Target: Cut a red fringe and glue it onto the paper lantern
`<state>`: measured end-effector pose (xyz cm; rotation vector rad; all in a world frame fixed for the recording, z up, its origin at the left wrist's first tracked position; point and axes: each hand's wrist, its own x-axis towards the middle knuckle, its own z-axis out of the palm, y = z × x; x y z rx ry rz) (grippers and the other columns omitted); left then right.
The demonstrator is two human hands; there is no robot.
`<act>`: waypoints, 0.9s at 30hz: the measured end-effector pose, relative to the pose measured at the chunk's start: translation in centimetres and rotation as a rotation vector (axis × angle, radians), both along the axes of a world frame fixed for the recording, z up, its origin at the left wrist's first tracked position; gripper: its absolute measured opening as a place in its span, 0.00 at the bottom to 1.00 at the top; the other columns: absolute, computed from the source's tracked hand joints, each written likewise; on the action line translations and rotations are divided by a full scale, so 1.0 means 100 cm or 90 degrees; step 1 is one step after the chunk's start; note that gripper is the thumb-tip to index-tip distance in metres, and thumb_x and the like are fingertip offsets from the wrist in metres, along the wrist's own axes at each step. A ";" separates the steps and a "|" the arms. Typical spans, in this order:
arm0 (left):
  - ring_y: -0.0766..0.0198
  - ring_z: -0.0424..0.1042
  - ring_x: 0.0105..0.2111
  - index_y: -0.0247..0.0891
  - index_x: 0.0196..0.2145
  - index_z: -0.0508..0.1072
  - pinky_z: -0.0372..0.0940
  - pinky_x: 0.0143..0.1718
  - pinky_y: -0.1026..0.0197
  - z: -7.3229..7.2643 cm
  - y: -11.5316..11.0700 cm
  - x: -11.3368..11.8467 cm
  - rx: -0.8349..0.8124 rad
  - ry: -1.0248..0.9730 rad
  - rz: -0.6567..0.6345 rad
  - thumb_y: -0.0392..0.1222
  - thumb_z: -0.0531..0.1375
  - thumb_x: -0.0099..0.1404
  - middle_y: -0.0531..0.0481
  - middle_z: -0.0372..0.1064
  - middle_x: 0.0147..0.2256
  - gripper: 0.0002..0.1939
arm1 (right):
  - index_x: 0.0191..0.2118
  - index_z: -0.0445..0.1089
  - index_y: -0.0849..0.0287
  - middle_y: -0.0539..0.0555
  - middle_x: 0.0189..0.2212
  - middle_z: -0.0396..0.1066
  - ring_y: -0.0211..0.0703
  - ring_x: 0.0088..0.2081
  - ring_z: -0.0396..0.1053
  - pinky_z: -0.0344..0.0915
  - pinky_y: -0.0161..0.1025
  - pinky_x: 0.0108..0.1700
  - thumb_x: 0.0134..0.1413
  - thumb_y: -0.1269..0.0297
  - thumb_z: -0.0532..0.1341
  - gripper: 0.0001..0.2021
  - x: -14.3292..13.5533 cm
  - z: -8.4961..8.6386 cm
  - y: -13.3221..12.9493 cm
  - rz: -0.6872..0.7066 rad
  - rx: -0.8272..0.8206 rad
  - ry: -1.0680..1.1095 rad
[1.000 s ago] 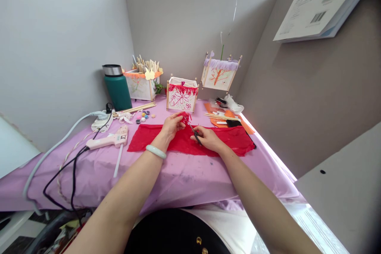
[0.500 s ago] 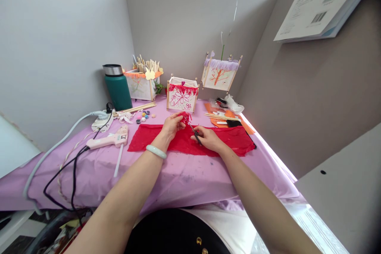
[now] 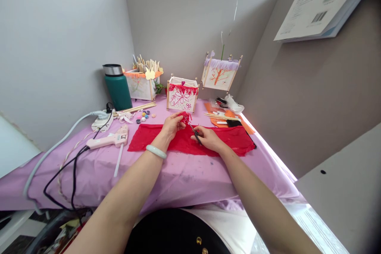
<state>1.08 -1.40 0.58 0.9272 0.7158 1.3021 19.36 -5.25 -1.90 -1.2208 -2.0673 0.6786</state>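
Note:
My left hand (image 3: 173, 126), with a pale bangle (image 3: 156, 151) on its wrist, pinches a small piece of red fringed cloth (image 3: 186, 117). In my right hand (image 3: 208, 138) is a pair of dark-handled scissors (image 3: 197, 136), its blades pointing up and left against the fringe. Whether the blades are apart is too small to tell. Under both hands a long strip of red cloth (image 3: 145, 138) lies flat across the table. Just beyond them stands a white lantern (image 3: 182, 97) with stick corners, pink flower drawings and a red fringe along its top.
A pink glue gun (image 3: 108, 139), its cord and a power strip (image 3: 102, 122) lie at left, near a green bottle (image 3: 118, 89). Behind are a box of sticks (image 3: 139, 87) and a hanging lantern (image 3: 220, 75). Sticks (image 3: 222, 116) and orange sheets lie at right. Partitions enclose the table.

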 end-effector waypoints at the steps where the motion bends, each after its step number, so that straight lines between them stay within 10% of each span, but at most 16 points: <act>1: 0.73 0.66 0.16 0.32 0.46 0.70 0.63 0.21 0.67 0.000 0.000 0.000 0.002 0.002 -0.001 0.31 0.60 0.56 0.49 0.74 0.28 0.18 | 0.40 0.65 0.58 0.47 0.22 0.67 0.37 0.23 0.62 0.57 0.33 0.27 0.50 0.49 0.59 0.18 0.000 0.000 0.000 0.000 0.001 0.000; 27: 0.70 0.67 0.16 0.31 0.37 0.74 0.64 0.21 0.66 -0.005 0.002 0.001 -0.025 0.070 -0.061 0.30 0.58 0.56 0.48 0.72 0.24 0.10 | 0.41 0.66 0.58 0.47 0.22 0.66 0.37 0.23 0.62 0.57 0.33 0.27 0.49 0.49 0.60 0.19 0.001 0.002 -0.002 -0.001 0.004 -0.010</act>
